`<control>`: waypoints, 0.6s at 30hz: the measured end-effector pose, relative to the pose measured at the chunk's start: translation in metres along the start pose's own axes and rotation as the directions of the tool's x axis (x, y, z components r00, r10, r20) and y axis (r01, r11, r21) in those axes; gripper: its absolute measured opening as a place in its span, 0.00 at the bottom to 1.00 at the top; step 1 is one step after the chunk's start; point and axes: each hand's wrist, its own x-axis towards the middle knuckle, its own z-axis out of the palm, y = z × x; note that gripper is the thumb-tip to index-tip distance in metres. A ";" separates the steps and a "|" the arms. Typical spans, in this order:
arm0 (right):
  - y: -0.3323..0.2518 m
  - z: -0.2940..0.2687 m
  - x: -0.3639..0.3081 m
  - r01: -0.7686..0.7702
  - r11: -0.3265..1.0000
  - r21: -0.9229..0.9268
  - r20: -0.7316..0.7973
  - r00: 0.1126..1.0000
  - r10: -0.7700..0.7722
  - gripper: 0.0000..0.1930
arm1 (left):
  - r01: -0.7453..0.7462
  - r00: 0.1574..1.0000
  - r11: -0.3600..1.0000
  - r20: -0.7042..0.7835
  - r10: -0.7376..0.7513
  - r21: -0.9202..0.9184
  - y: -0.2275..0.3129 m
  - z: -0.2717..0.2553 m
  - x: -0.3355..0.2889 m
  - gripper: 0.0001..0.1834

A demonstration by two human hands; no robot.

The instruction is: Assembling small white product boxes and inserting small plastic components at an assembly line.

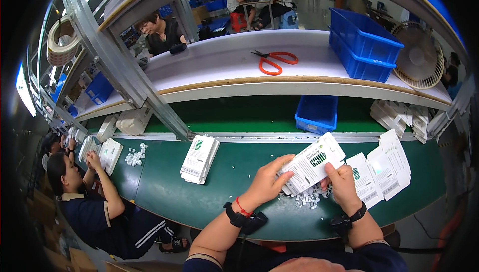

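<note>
Both my hands hold a flat white carton [315,164] with green print, tilted above the green table [239,202]. My left hand [269,179] is closed on its left edge, thumb on the front face. At the lower right corner, my right hand [343,184] grips it with the thumb on the front; its other fingers are partly hidden. Just below the carton lies a heap of small white pieces [307,199], partly covered. Several similar flat cartons [383,172] are fanned out beside my right hand. A neat stack of cartons [198,159] sits to the left.
An open blue bin [317,114] stands behind the carton, under a raised shelf [219,67]. The shelf bears red-handled scissors [274,61] and stacked blue bins [363,47]. More cartons [391,117] lie at far right. A co-worker [92,197] sits at left near another small-piece heap [135,155].
</note>
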 end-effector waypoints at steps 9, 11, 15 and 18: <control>-0.007 0.009 0.000 -0.123 0.963 0.239 0.125 0.988 0.096 0.11 | -0.059 0.995 0.915 -0.056 0.088 0.399 -0.003 -0.011 0.003 0.29; -0.004 0.019 -0.006 -0.164 0.966 0.199 0.180 0.975 0.128 0.10 | -0.078 0.996 0.918 -0.017 0.092 0.390 0.004 -0.006 0.001 0.36; 0.005 0.030 -0.015 -0.181 0.980 0.083 0.288 0.946 0.151 0.12 | -0.151 0.988 0.920 0.065 0.137 0.363 0.015 -0.006 0.002 0.50; 0.010 0.028 -0.014 -0.151 0.988 0.018 0.352 0.926 0.135 0.13 | -0.125 0.992 0.931 0.068 0.108 0.343 0.017 -0.007 0.002 0.49</control>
